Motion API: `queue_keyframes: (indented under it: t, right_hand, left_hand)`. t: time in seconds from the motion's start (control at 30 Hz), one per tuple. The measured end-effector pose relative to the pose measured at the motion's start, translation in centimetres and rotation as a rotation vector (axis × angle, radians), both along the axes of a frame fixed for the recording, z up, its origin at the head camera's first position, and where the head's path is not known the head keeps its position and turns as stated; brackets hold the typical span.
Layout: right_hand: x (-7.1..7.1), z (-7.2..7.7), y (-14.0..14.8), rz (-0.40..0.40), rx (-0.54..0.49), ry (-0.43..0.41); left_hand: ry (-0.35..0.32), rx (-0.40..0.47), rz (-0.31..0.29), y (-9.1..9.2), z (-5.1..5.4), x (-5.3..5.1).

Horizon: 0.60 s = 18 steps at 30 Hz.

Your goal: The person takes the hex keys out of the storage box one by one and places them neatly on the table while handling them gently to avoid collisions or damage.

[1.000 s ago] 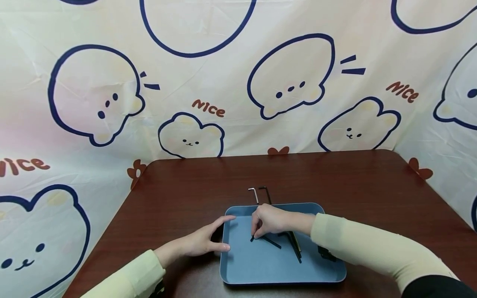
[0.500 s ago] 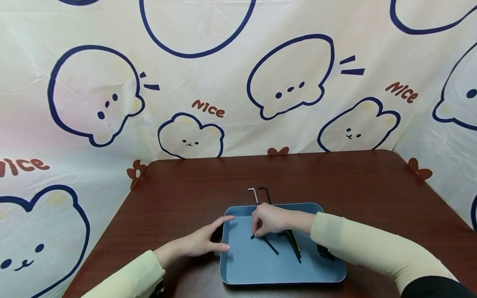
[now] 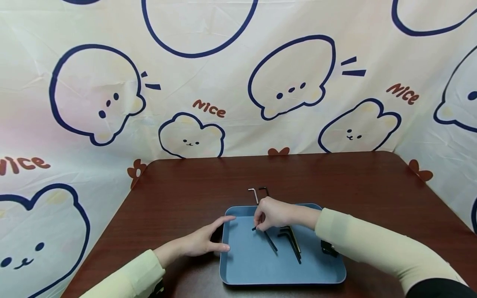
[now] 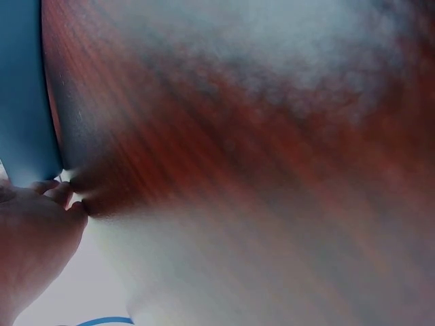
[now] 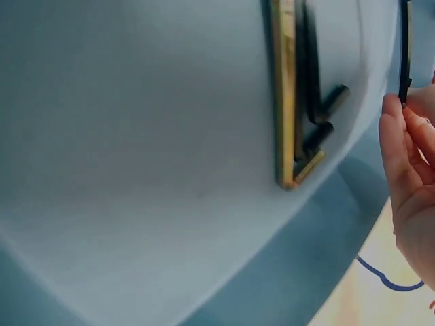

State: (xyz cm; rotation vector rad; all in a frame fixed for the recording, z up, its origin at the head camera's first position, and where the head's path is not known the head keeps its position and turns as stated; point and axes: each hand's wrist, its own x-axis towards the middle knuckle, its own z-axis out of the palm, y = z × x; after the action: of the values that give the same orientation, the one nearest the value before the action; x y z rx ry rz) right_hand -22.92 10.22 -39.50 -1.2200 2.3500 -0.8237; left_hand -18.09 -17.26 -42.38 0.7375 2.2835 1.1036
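My right hand [image 3: 273,214] pinches a black hex key [image 3: 271,242] near its bend, over the blue tray [image 3: 246,267]. Its long arm slants toward the tray's front. The right wrist view shows that hand [image 5: 416,197] at the right edge, fingertips on the black hex key [image 5: 406,51]. Beside it in the tray lie a gold-coloured hex key [image 5: 285,102] and black hex keys [image 5: 312,81], close together. My left hand [image 3: 199,240] is at the tray's left rim, thumb and forefinger spread and touching it; the left wrist view shows only part of this hand [image 4: 34,238].
Behind the tray on the brown table [image 3: 179,186] lie a silver hex key [image 3: 255,195] and a black hex key [image 3: 265,189], the latter partly hidden by my right hand. A printed cloth [image 3: 231,74] hangs around the table's back and sides.
My right hand has moved slightly up and to the right with the black hex key, whose long arm has swung to point more toward the tray's front. The left hand stays put.
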Motion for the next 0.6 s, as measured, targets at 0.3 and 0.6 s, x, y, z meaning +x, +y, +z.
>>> queue_keyframes:
  t: [0.3, 0.6]
  right_hand:
    - [-0.6, 1.5, 0.7, -0.009, -0.037, 0.017]
    - [-1.1, 2.9, 1.4, -0.070, -0.035, 0.024]
  left_hand:
    - [-0.012, -0.001, 0.005, -0.1, 0.0, 0.0]
    - [0.019, 0.008, -0.010, -0.1, -0.2, -0.2]
